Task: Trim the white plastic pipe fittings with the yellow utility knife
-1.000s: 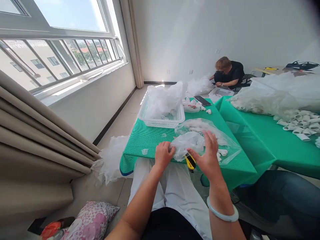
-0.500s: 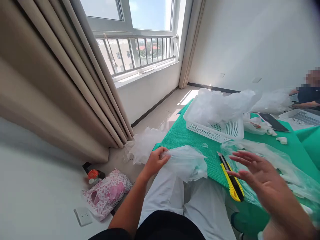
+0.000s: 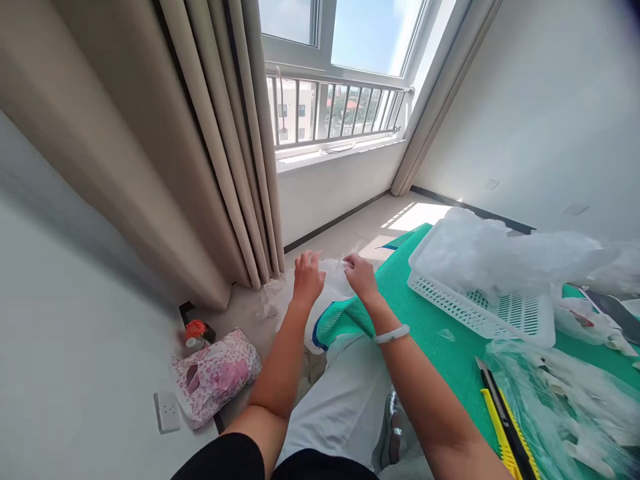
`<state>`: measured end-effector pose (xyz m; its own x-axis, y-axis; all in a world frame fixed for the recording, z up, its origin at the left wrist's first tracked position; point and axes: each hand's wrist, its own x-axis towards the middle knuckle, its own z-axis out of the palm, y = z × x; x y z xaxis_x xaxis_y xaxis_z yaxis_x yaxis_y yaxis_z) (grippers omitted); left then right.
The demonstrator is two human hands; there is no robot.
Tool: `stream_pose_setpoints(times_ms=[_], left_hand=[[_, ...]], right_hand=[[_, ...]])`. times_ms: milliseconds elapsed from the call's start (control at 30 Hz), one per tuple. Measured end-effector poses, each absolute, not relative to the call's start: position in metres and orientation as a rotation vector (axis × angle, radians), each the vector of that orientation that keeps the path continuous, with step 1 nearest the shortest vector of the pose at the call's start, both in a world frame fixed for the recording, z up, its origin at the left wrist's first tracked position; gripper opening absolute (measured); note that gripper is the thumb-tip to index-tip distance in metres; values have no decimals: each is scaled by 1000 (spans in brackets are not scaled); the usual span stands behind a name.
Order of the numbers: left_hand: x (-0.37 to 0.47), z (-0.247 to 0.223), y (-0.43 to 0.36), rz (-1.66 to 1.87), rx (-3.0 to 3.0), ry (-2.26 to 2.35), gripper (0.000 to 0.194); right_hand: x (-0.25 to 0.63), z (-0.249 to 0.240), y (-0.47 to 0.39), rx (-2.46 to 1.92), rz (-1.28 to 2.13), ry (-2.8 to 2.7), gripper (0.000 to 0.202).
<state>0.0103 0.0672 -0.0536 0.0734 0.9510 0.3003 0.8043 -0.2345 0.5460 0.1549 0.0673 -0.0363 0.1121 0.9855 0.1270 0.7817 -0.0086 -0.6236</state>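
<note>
Both my hands are stretched out past the table's left edge, above the floor. Thin, clear plastic bags [image 3: 334, 272] lie below and between them. My left hand [image 3: 309, 279] has curled fingers closed at the plastic; the exact grip is partly hidden. My right hand [image 3: 360, 275], with a pale bangle [image 3: 393, 334] on its wrist, pinches a bit of the clear plastic. Where the held film ends and the pile on the floor begins is hard to make out. A yellow and black utility knife [image 3: 505, 417] lies on the green table cover [image 3: 390, 300], blade out.
A white plastic basket [image 3: 450, 303] heaped with clear bags stands on the table. Beside the knife lies a large clear bag [image 3: 545, 393] with pale pieces. A floral bag [image 3: 220, 373] and an orange-lidded bottle [image 3: 196, 329] sit on the floor by the curtain [image 3: 210, 167].
My right hand has moved from above the utility knife to the plastic beside my left hand. The plastic has gone from my lap to over the floor, and the view has turned left.
</note>
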Motion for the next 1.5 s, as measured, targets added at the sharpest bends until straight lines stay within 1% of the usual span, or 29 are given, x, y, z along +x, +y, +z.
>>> stream_pose_setpoints(times_ms=[67,133,200,300,400,500,600,733,800,900,1100,1167,1300,1400,1500], left_hand=[[16,-67,74,802,2072,1805,52],[20,-84,73,669,1984,1794,51],[22,-101,67,575,1917,1742,43],[26,-115,52,553,1910,1654,30],[36,-109,39,596,1949,1578,26],[53,-87,29,746,2055,1452,23],[76,-62,14,891,2202,1213,20],[121,-42,-13,1003,2347,803,19],[148,-41,-32,974,2408,574,20],[187,-46,-66,828,2501,260,19],[251,-61,-117,540,2596,-88,25],[264,-65,-124,436,2621,-132,26],[274,-73,-126,285,2615,-80,17],[273,-75,-123,319,2531,-66,18],[267,-69,-117,438,2376,-20,19]], right_hand=[[144,-55,89,-1833,505,-1782,29],[137,-73,97,-1809,555,-1861,31],[136,-87,95,-1773,606,-1931,30],[146,-92,82,-1713,654,-1980,24],[166,-79,61,-1685,648,-1942,24],[193,-57,26,-1619,628,-1793,23],[221,-35,-26,-1533,601,-1574,22],[252,-22,-101,-1595,504,-1289,24],[266,-24,-137,-1651,465,-1168,24],[291,-37,-186,-1774,376,-983,27],[353,-70,-255,-2104,-75,-599,27],[368,-81,-266,-2219,-143,-584,22],[376,-102,-273,-2350,-247,-651,18],[370,-104,-272,-2328,-252,-720,19],[359,-91,-262,-2241,-193,-778,19]])
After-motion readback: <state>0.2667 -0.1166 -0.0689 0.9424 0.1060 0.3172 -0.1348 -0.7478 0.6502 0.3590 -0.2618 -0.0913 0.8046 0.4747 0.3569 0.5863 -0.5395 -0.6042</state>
